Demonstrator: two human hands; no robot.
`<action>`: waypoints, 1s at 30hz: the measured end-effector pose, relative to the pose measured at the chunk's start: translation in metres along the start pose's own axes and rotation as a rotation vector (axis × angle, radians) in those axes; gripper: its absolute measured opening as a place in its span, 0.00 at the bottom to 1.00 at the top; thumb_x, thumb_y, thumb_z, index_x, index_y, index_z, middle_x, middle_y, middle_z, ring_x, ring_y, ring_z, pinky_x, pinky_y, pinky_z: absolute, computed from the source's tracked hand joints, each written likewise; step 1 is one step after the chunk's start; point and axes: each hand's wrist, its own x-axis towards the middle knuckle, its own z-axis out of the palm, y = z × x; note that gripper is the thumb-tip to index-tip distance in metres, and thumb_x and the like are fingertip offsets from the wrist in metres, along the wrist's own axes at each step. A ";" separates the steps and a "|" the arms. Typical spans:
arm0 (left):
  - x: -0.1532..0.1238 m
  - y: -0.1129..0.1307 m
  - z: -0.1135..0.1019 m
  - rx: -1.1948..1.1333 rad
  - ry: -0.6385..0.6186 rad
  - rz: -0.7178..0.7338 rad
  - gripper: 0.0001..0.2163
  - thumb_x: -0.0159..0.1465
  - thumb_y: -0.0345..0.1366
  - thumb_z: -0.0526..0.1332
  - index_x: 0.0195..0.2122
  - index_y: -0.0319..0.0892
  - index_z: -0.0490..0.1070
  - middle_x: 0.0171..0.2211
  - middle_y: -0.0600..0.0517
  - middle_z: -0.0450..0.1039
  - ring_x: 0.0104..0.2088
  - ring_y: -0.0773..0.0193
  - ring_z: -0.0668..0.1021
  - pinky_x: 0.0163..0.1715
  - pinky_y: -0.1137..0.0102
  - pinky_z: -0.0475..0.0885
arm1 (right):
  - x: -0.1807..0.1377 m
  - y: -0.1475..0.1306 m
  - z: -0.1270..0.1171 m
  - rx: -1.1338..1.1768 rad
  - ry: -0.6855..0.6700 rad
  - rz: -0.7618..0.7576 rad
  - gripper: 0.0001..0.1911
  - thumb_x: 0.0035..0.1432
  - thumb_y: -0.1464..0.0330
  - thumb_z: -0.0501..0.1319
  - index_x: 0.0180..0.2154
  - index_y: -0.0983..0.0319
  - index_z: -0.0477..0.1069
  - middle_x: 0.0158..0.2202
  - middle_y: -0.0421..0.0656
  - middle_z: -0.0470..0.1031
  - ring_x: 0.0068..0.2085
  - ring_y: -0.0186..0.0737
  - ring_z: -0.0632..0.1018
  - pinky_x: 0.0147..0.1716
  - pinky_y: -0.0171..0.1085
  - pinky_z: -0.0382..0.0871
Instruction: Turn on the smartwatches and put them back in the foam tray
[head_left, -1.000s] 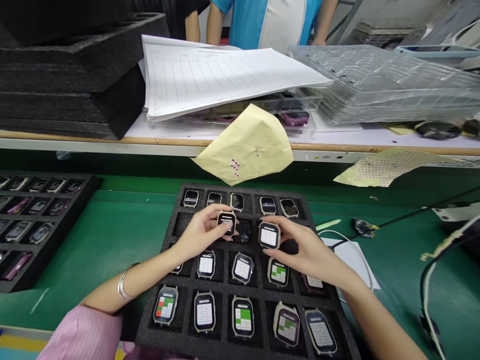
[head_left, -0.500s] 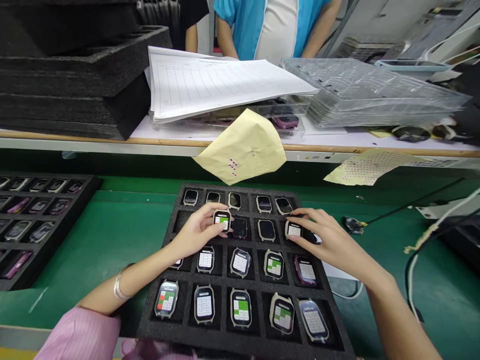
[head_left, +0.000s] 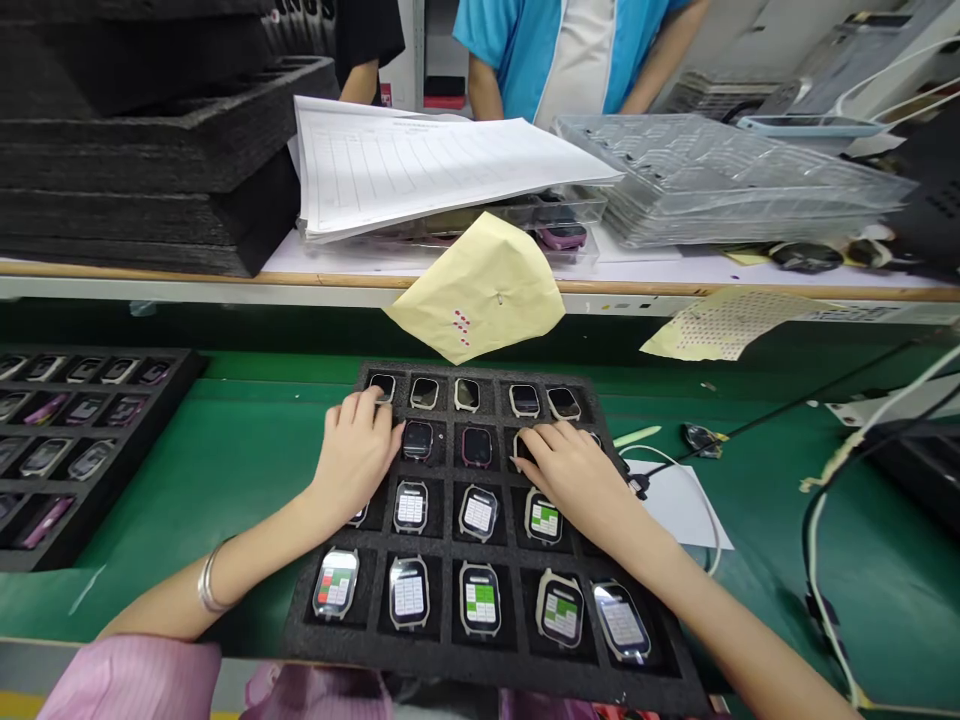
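Pale-rimmed watch (head_left: 518, 450) half hidden under the right hand (head_left: 574, 470)

We find this watch in the fourth compartment from the left, second row from the far edge, of a black foam tray (head_left: 450, 663). Right fingertips lie over it, bent and close together; we cannot tell whether they pinch it or only rest on it. The left hand (head_left: 352, 450) covers the left end of the same row, thumb spread away from the fingers and just beside a dark-screened watch (head_left: 418, 441). What lies beneath that palm is hidden, so we cannot tell whether it grips anything.

We judge the step to be handling watches in this row, one place per hand; whether setting down or picking up, we cannot say. Either way, we think the move calls for light fingers on the case edges, straight up or down between the foam walls.

In the two near rows we see lit watches (head_left: 410, 506) with grids of white or green cells; the front-left watch (head_left: 335, 583) adds red. Their text is too small to read, and we make out no brand. Farther off, a yellow paper (head_left: 480, 285) bears red dots, and printed sheets (head_left: 420, 165) show a ruled table, its heading illegible. At the top edge, white letters (head_left: 306, 12) seem to end in "NUS".
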 end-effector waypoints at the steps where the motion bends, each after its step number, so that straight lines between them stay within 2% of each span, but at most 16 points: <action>1: 0.004 0.006 -0.001 0.020 -0.043 0.048 0.10 0.69 0.34 0.51 0.42 0.37 0.71 0.48 0.37 0.69 0.46 0.44 0.71 0.40 0.55 0.67 | -0.001 0.000 0.002 0.018 0.004 0.009 0.05 0.65 0.70 0.57 0.39 0.65 0.70 0.35 0.52 0.73 0.40 0.56 0.73 0.39 0.48 0.67; 3: 0.011 0.016 -0.001 0.011 -0.156 0.163 0.10 0.69 0.32 0.51 0.40 0.37 0.71 0.42 0.40 0.71 0.42 0.47 0.72 0.37 0.58 0.66 | -0.001 0.003 0.005 0.067 0.007 0.010 0.06 0.65 0.68 0.58 0.40 0.64 0.69 0.36 0.51 0.73 0.41 0.55 0.73 0.42 0.48 0.68; 5: 0.018 0.024 0.001 0.009 -0.219 0.216 0.09 0.69 0.31 0.52 0.39 0.37 0.71 0.39 0.41 0.71 0.40 0.48 0.72 0.37 0.59 0.66 | -0.001 0.010 0.007 0.159 0.004 0.017 0.08 0.63 0.66 0.61 0.41 0.64 0.69 0.38 0.50 0.72 0.42 0.54 0.74 0.43 0.47 0.69; 7: 0.023 0.030 0.004 0.023 -0.233 0.210 0.09 0.69 0.30 0.51 0.39 0.35 0.71 0.39 0.40 0.71 0.41 0.48 0.72 0.38 0.58 0.66 | 0.000 0.017 0.006 0.255 0.004 0.043 0.09 0.61 0.66 0.63 0.41 0.63 0.68 0.39 0.49 0.70 0.41 0.52 0.74 0.41 0.46 0.70; 9: 0.025 0.032 0.005 0.029 -0.240 0.200 0.09 0.69 0.30 0.51 0.41 0.35 0.70 0.39 0.39 0.71 0.41 0.47 0.72 0.38 0.58 0.67 | 0.000 0.021 0.003 0.450 0.018 0.086 0.07 0.60 0.68 0.64 0.39 0.62 0.68 0.38 0.48 0.69 0.39 0.51 0.74 0.39 0.45 0.69; 12: 0.022 0.029 0.003 0.006 -0.239 0.226 0.07 0.68 0.31 0.53 0.39 0.35 0.69 0.39 0.39 0.72 0.41 0.48 0.74 0.38 0.58 0.69 | -0.001 0.016 -0.004 0.779 0.027 0.101 0.05 0.57 0.71 0.64 0.33 0.62 0.68 0.37 0.47 0.69 0.40 0.49 0.74 0.41 0.44 0.67; 14: 0.014 0.023 0.005 -0.055 -0.240 0.262 0.06 0.68 0.32 0.54 0.38 0.37 0.69 0.38 0.41 0.73 0.38 0.49 0.75 0.36 0.59 0.71 | -0.002 0.008 -0.009 0.873 0.025 0.108 0.05 0.57 0.71 0.64 0.33 0.61 0.68 0.37 0.45 0.73 0.42 0.48 0.75 0.42 0.42 0.67; 16: 0.006 0.014 0.011 -0.277 -0.243 0.206 0.07 0.68 0.36 0.54 0.42 0.40 0.68 0.40 0.44 0.75 0.40 0.51 0.78 0.40 0.59 0.72 | -0.001 0.000 -0.014 0.953 0.038 0.162 0.07 0.58 0.68 0.65 0.36 0.62 0.68 0.34 0.43 0.75 0.36 0.43 0.78 0.36 0.37 0.69; 18: 0.002 0.002 0.021 -0.448 -0.192 0.121 0.12 0.66 0.43 0.56 0.44 0.42 0.68 0.41 0.45 0.77 0.42 0.50 0.79 0.42 0.59 0.73 | 0.003 -0.004 -0.019 1.038 0.078 0.243 0.12 0.58 0.62 0.65 0.37 0.63 0.67 0.30 0.41 0.76 0.30 0.39 0.78 0.27 0.33 0.69; 20: 0.002 -0.007 0.030 -0.527 -0.143 -0.015 0.19 0.62 0.51 0.58 0.47 0.45 0.68 0.38 0.47 0.78 0.41 0.50 0.80 0.39 0.61 0.75 | 0.007 -0.006 -0.024 1.126 0.115 0.293 0.13 0.61 0.60 0.61 0.41 0.63 0.65 0.33 0.42 0.78 0.27 0.35 0.78 0.22 0.30 0.68; 22: 0.005 -0.013 0.033 -0.582 -0.164 -0.082 0.23 0.58 0.57 0.59 0.46 0.47 0.71 0.36 0.50 0.79 0.39 0.51 0.82 0.33 0.66 0.76 | 0.012 -0.008 -0.029 1.245 0.167 0.314 0.16 0.61 0.56 0.60 0.41 0.63 0.66 0.34 0.43 0.79 0.23 0.30 0.74 0.18 0.28 0.65; 23: 0.007 -0.015 0.033 -0.595 -0.206 -0.066 0.23 0.56 0.58 0.60 0.44 0.48 0.73 0.36 0.50 0.79 0.37 0.51 0.82 0.30 0.67 0.77 | 0.014 -0.009 -0.031 1.398 0.204 0.309 0.18 0.59 0.55 0.62 0.41 0.64 0.67 0.33 0.44 0.79 0.20 0.29 0.71 0.15 0.27 0.61; 26: 0.009 -0.013 0.030 -0.664 -0.312 0.115 0.19 0.56 0.57 0.61 0.36 0.48 0.77 0.37 0.50 0.80 0.36 0.53 0.82 0.32 0.68 0.79 | 0.019 -0.013 -0.030 1.725 0.245 0.275 0.23 0.53 0.55 0.68 0.42 0.65 0.71 0.31 0.43 0.79 0.18 0.26 0.65 0.13 0.27 0.54; 28: 0.008 -0.009 0.029 -0.715 -0.339 0.210 0.16 0.60 0.53 0.60 0.38 0.48 0.78 0.40 0.51 0.80 0.41 0.53 0.82 0.38 0.69 0.79 | 0.020 -0.015 -0.025 1.833 0.206 0.280 0.24 0.52 0.57 0.69 0.46 0.66 0.72 0.31 0.44 0.79 0.18 0.26 0.65 0.14 0.27 0.54; 30: 0.005 -0.002 0.029 -0.768 -0.356 0.262 0.14 0.63 0.48 0.57 0.44 0.49 0.76 0.45 0.50 0.79 0.47 0.54 0.80 0.43 0.70 0.78 | 0.020 -0.015 -0.019 1.948 0.148 0.277 0.26 0.53 0.58 0.69 0.49 0.66 0.71 0.33 0.46 0.80 0.20 0.27 0.66 0.16 0.28 0.57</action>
